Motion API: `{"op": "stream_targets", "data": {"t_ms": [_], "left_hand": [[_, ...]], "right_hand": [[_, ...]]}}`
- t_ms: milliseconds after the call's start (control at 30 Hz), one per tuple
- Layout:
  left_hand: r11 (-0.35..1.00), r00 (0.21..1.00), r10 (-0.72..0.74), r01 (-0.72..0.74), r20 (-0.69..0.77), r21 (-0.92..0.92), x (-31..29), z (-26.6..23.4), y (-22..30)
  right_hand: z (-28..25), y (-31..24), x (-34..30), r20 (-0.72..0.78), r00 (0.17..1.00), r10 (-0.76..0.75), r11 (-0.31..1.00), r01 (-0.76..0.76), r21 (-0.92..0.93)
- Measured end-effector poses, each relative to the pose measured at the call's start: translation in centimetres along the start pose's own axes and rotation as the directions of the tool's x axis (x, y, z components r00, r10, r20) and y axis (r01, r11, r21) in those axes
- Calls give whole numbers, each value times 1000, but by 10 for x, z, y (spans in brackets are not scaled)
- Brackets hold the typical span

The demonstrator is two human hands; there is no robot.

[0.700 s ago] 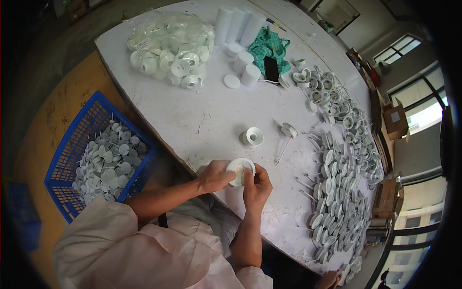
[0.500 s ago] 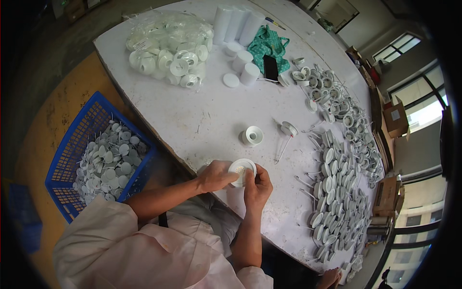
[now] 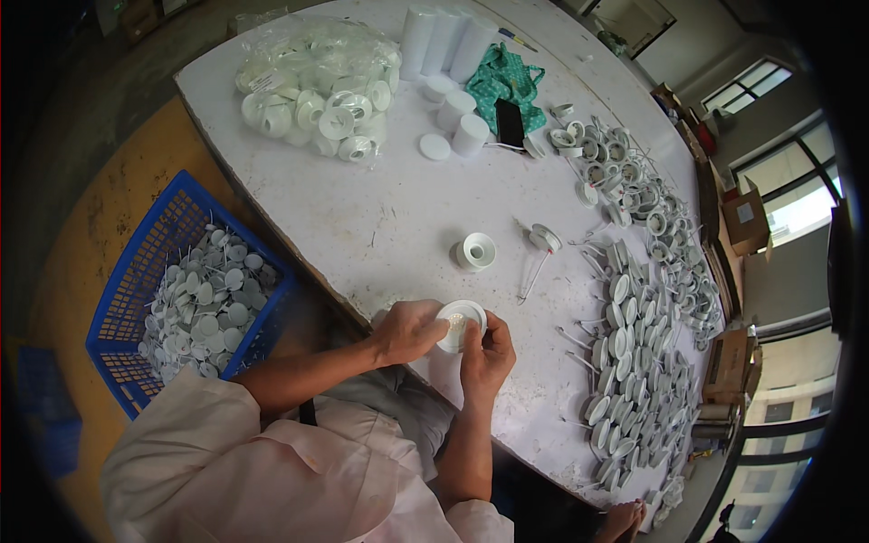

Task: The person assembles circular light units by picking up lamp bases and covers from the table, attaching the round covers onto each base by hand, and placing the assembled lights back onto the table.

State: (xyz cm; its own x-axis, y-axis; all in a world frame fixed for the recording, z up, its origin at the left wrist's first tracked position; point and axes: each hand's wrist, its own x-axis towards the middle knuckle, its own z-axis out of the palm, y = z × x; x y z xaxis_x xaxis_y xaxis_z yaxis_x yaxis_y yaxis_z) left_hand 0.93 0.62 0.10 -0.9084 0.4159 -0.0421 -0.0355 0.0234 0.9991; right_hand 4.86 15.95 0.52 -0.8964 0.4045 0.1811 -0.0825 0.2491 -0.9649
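Observation:
A round white LED downlight [image 3: 459, 319] is held over the table's near edge, with small yellowish dots on its inner face. My left hand [image 3: 409, 333] grips its left rim. My right hand [image 3: 487, 358] closes on the right side, its thumb pressing inside the ring. Just beyond stands a white cup-shaped lamp housing [image 3: 475, 252]. To the right of that, a single downlight with a wire [image 3: 545, 239] rests apart on the table.
Rows of downlights [image 3: 625, 362] cover the table's right side. A blue basket [image 3: 136, 281] of small discs sits at left. Farther back are a plastic bag of housings [image 3: 317, 90], white cylinders [image 3: 471, 50], a green cloth [image 3: 502, 81] and a phone [image 3: 509, 122]. Another person's hand [image 3: 622, 519] shows lower right.
The downlight in my hands has shifted slightly to the right and tilted a little. At lower right, the other person's hand has changed its pose.

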Motion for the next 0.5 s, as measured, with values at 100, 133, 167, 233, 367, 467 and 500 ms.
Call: {"op": "stream_targets", "data": {"t_ms": [100,133,167,233,367,467,500], "left_hand": [[998,998,41,-39,-39,48,0,3,-5],[994,996,66,-61,-55,89,0,3,-3],[988,993,92,-82,-71,130,0,3,-1],[991,995,65,-56,-73,119,0,4,2],[994,998,26,-19,-64,107,0,4,8],[994,998,-9,15,-55,107,0,5,12],[994,998,-10,16,-56,108,0,4,11]], "right_hand": [[1,-4,-2,-12,998,-55,994,54,-92],[1,-6,-2,-13,997,-74,990,72,-118],[0,-7,-3,-13,996,-92,985,89,-145],[-1,-4,-4,-21,995,-97,984,93,-151],[-1,-2,-6,-41,993,-107,986,101,-136],[-4,5,-7,-38,993,-116,983,109,-151],[-4,4,-7,-37,993,-115,983,109,-149]]}}
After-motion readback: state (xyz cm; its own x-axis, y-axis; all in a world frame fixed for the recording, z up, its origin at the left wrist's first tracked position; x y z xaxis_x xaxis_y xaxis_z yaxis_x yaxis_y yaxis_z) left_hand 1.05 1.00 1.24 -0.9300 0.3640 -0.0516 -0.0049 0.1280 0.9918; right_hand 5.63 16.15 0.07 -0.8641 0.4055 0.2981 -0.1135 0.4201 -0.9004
